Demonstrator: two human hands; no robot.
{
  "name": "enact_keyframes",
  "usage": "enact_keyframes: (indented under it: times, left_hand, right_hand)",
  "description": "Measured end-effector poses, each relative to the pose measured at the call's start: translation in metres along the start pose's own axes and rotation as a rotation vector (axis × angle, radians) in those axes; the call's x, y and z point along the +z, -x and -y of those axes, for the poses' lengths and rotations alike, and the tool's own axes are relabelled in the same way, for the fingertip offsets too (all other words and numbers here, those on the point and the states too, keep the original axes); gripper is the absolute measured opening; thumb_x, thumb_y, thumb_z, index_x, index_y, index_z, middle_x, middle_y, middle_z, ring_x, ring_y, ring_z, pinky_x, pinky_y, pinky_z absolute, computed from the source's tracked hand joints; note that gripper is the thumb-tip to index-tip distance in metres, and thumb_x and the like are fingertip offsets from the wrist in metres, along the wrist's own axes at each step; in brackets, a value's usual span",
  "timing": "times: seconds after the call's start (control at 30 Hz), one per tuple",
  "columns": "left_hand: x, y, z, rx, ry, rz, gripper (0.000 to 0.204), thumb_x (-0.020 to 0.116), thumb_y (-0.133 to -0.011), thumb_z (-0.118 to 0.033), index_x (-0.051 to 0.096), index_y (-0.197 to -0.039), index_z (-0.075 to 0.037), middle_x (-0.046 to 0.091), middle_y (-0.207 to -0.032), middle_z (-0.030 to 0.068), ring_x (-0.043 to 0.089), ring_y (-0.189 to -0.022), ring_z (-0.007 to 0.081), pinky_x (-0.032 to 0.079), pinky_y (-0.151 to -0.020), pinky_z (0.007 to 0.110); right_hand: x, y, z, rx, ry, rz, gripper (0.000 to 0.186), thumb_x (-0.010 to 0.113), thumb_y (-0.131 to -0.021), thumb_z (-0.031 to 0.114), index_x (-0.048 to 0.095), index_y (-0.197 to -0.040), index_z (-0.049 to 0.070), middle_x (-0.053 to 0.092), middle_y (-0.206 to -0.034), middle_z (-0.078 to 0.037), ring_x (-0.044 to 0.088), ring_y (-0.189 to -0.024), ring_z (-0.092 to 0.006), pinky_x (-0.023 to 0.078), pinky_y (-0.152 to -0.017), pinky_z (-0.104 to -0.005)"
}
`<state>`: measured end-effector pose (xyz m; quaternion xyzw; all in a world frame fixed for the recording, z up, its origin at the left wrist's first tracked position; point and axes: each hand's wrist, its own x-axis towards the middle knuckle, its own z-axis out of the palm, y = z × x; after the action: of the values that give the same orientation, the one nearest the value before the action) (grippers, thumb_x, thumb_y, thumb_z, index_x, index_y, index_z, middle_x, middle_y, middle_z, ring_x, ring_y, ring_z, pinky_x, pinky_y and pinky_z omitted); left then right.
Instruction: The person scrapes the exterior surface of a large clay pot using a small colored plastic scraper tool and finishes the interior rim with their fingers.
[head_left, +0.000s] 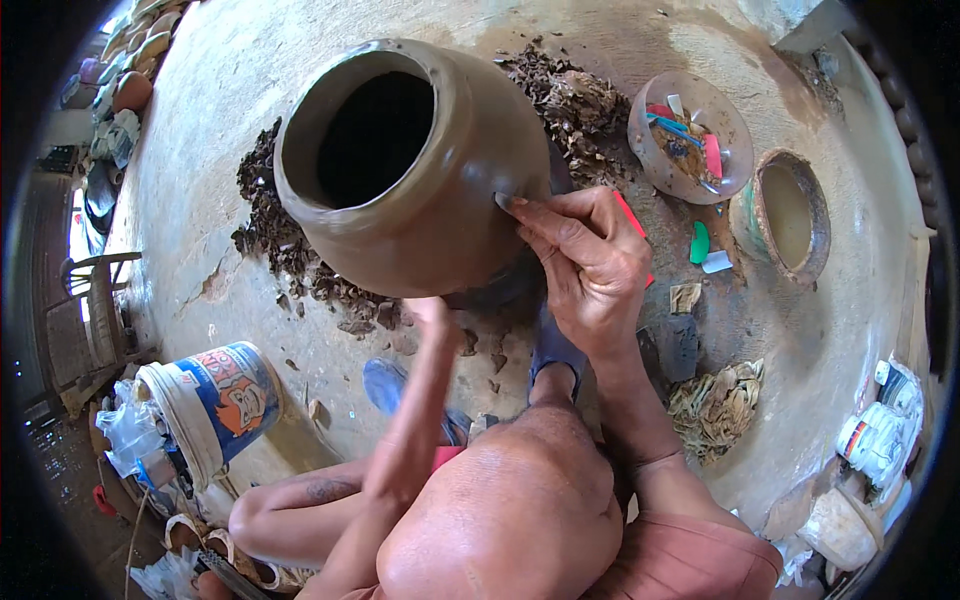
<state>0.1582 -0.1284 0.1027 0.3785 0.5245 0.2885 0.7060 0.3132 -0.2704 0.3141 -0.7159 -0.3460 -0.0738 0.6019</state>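
A large wet clay pot (420, 235) with a wide dark mouth fills the upper middle, resting on a dark base mostly hidden beneath it. My right hand (585, 260) pinches a small dark piece (504, 201), too small to identify, against the pot's right shoulder. Below the pot's lower edge is my left hand (430, 315), slightly blurred, its fingers partly hidden, so its hold is unclear. A red flat piece (628, 208) lies behind my right hand.
Clay scraps (560, 90) ring the pot. Rightward are a tool bowl (650, 160), a pot of murky water (815, 225), a green scraper (699, 240) and a crumpled cloth (715, 410). A white bucket (190, 400) tilts at lower left; stacked pottery (135, 90) lines the upper left edge.
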Motion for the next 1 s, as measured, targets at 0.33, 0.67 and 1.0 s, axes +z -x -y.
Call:
enact_keyframes:
  times: [0.33,0.67,1.0]
  left_hand:
    - [-0.031,-0.022,-0.021,-0.302,0.062,0.229,0.055,0.052,-0.105,-0.049,0.054,-0.139,-0.005,0.068,-0.121,0.0177,0.072,-0.097,0.0284,0.061,-0.074,0.040]
    - [-0.004,0.056,0.044,-0.701,-0.033,0.300,0.071,0.054,-0.098,-0.066,0.056,-0.128,-0.002,0.068,-0.089,0.0162,0.064,-0.058,0.0245,0.053,-0.047,0.034]
    - [0.014,0.064,0.020,-0.359,-0.085,0.098,0.064,0.056,-0.105,-0.047,0.044,-0.141,0.005,0.070,-0.108,0.0183,0.073,-0.085,0.0301,0.061,-0.069,0.040]
  right_hand:
    - [-0.011,-0.017,0.008,-0.005,0.111,0.025,0.034,0.077,-0.081,-0.004,0.081,-0.111,0.011,0.062,-0.085,-0.007,0.064,-0.071,-0.0215,0.053,-0.063,-0.0339]
    - [-0.011,-0.025,0.013,-0.039,0.113,0.047,0.032,0.077,-0.081,-0.004,0.080,-0.110,0.009,0.061,-0.085,-0.008,0.065,-0.073,-0.0218,0.054,-0.063,-0.0335]
    - [0.003,-0.028,0.016,-0.054,0.089,0.052,0.032,0.079,-0.082,-0.005,0.081,-0.111,0.010,0.060,-0.084,-0.005,0.061,-0.073,-0.0161,0.050,-0.064,-0.0294]
